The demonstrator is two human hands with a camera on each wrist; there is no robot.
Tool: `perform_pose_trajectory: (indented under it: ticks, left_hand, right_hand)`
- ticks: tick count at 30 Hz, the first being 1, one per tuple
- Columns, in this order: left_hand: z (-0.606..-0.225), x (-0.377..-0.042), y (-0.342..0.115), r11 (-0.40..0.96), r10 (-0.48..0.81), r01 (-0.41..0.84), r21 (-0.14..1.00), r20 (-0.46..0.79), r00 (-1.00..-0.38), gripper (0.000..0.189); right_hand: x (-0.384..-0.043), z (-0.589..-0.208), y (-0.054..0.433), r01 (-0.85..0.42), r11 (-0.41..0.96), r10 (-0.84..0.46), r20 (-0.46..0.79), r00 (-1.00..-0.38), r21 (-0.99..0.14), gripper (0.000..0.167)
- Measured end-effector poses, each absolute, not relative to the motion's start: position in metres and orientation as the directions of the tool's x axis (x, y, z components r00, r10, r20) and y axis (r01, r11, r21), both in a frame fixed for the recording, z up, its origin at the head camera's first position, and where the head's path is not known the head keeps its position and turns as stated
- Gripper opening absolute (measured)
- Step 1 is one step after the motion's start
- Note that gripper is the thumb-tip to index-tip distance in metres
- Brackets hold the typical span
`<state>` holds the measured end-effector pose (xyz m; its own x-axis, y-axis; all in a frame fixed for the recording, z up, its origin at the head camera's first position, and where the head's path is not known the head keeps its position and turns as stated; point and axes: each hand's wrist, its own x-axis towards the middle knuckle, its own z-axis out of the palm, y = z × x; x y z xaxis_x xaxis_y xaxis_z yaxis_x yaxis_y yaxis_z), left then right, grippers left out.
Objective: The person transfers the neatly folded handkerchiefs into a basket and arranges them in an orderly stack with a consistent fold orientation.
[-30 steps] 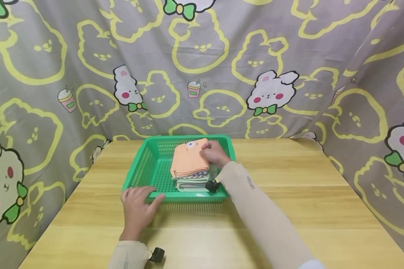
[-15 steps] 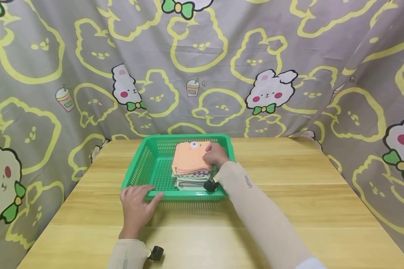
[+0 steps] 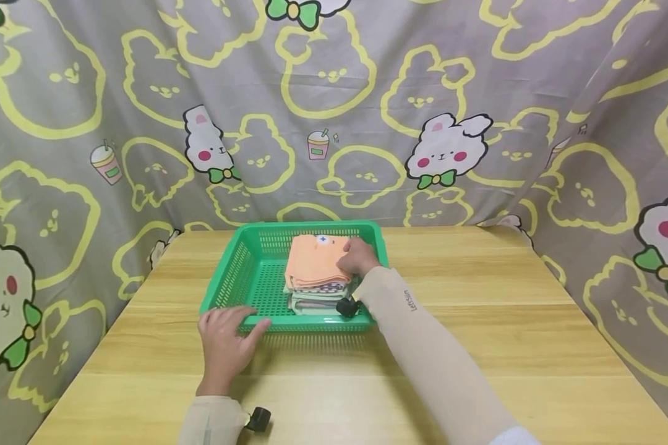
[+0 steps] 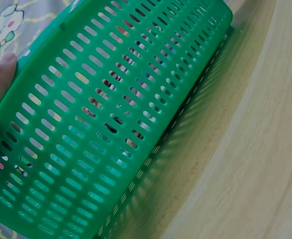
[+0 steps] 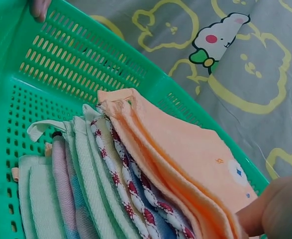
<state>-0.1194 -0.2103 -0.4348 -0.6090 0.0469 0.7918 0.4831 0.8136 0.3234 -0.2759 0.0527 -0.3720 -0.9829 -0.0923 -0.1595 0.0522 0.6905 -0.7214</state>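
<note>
A green plastic basket (image 3: pixel 219 284) stands on the table, with a stack of folded towels (image 3: pixel 314 303) inside its right half. On top lies a folded orange towel (image 3: pixel 314 262) with a small white and blue print. My right hand (image 3: pixel 360 256) grips that towel at its right edge, fingers curled; in the right wrist view only part of the hand (image 5: pixel 277 214) shows beside the fold. Pale green towels (image 5: pixel 41 199) and a red-and-white patterned one (image 5: pixel 131 184) lie beneath. My left hand (image 3: pixel 228 346) holds the basket's front left corner, fingers over the rim and thumb along the front.
The wooden table (image 3: pixel 479 346) extends to both sides and in front of the basket. Behind it hangs a grey curtain (image 3: pixel 362 93) with yellow bear outlines and white rabbits. A small black device (image 3: pixel 258 419) sits at my left wrist, another (image 3: pixel 347 307) at the right.
My right hand has moved slightly right and down with the orange towel, which now lies flatter and squarer on the stack. My left hand has stayed on the basket corner.
</note>
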Motion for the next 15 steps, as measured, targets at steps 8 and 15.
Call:
perform_pose_trajectory:
  ticks: [8,15]
  left_hand:
    - [-0.4348,-0.1189,-0.2134,0.819,0.04,0.472,0.327,0.787,-0.615,0.066]
    - [-0.434,-0.12,-0.2122,0.814,0.048,0.476,0.334,0.777,-0.628,0.064]
  right_hand:
    - [-0.2793,-0.3724,0.0483,0.069,0.713,-0.108,-0.207,-0.972,-0.697,0.044]
    - [-0.2781,-0.3695,0.0495,0.071,0.703,-0.116,-0.213,-0.97,-0.708,0.05]
